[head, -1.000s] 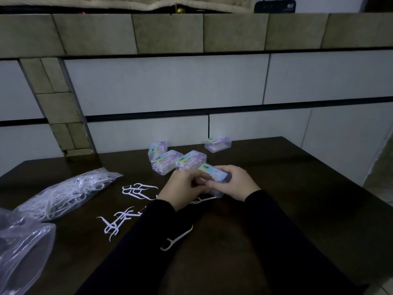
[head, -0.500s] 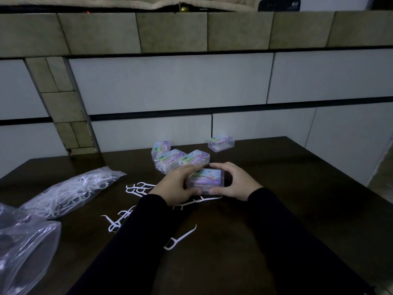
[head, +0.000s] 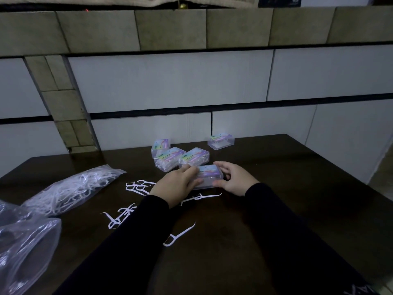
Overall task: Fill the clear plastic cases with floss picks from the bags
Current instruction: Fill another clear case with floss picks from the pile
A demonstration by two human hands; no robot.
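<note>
Case held in both hands, lid being pressed down

Case (head: 209,176) sits on the dark table (head: 297,209) just in front of three other labelled cases (head: 170,158), with one more (head: 221,141) apart toward the wall. Left hand (head: 176,185) lies over the case's left end, fingers curled onto its top. Right hand (head: 235,177) wraps the right end, thumb at the near edge, fingers behind. Both grasp the same case. Lid looks down; cannot tell whether it has latched.

Loose floss picks (head: 136,186) scattered on the table to the left of the hands; one pick (head: 179,234) lies near the left sleeve, another (head: 202,196) just under the case. Bag of picks (head: 70,188) further left, a second bag (head: 23,248) at the near left edge.

Judgement: this is the closing step for one case. Next move likely calls for firm even pressure on the lid, then setting the case with the closed group and taking up the far one, which appears emptier.
</note>
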